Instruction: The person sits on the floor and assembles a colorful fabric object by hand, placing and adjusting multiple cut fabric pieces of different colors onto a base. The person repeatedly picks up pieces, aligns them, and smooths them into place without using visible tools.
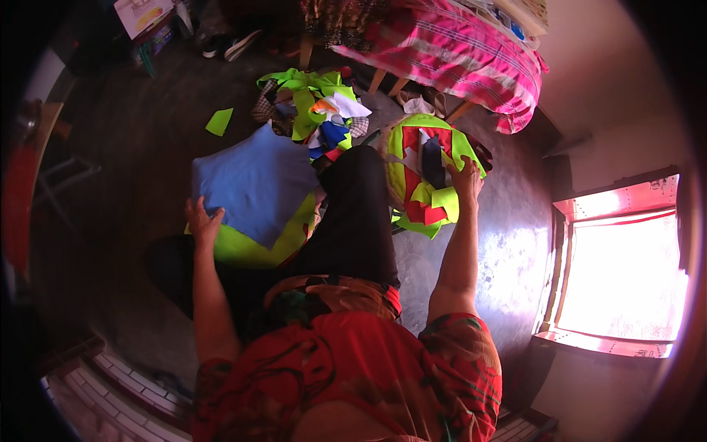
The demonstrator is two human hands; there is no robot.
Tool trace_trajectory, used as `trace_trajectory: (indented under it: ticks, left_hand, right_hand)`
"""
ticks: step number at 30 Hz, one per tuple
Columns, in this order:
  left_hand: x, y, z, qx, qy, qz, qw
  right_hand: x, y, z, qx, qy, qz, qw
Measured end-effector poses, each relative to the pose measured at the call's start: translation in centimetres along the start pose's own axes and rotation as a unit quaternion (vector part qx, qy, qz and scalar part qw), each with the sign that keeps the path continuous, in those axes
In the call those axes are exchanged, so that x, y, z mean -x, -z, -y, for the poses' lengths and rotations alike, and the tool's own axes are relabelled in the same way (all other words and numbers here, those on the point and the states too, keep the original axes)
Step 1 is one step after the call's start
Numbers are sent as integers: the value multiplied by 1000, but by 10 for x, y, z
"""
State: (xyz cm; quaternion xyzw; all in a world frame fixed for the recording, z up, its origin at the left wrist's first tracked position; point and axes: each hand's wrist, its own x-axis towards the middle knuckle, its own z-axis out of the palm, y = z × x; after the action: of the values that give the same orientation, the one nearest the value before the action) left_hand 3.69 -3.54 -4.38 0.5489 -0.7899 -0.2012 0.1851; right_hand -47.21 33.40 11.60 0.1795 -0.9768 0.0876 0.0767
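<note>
Your left hand [202,223], fingers spread, rests on the blue cushion [254,184] lying on the floor: soft and light, best gripped at a corner. Your right hand [465,179] seems to pinch limp scraps in the basket [390,136].

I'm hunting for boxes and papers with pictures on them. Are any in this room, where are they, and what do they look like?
Printed card or flat box: far top left, on something dark; rectangular, white with a yellow and orange patch.
Printed packages or boxes: top right, above the pink striped cloth; pale with small blue marks, too blurred to tell more.
No screens or signs show.
</note>
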Motion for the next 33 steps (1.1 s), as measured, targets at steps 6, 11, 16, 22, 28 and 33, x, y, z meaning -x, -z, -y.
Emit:
trace_trajectory:
  ticks: [6, 11, 16, 22, 28, 33]
  left_hand:
    - [2, -2, -2, -29, 3, -5, 1000]
    - [5, 8, -14, -25, 44, 22, 998]
    - [4, 13, -23, -39, 28, -24, 999]
    - [4, 45, -58, 208, -95, -106, 968]
    - [28, 58, -86, 448, 133, 276, 840]
    - [37, 51, -93, 513, 232, 396, 726]
  right_hand:
    - [-5, -12, -8, -7, -38, 3, 999]
    - [-8, -9, -18, -60, -104, -45, 992]
    - [-17, 10, -15, -123, -24, -207, 970]
    - [10, 60, 91, -356, 159, -191, 901]
    - [98, 21, 209, -428, 334, 35, 839]
    - [184, -27, 270, -378, 388, 217, 812]
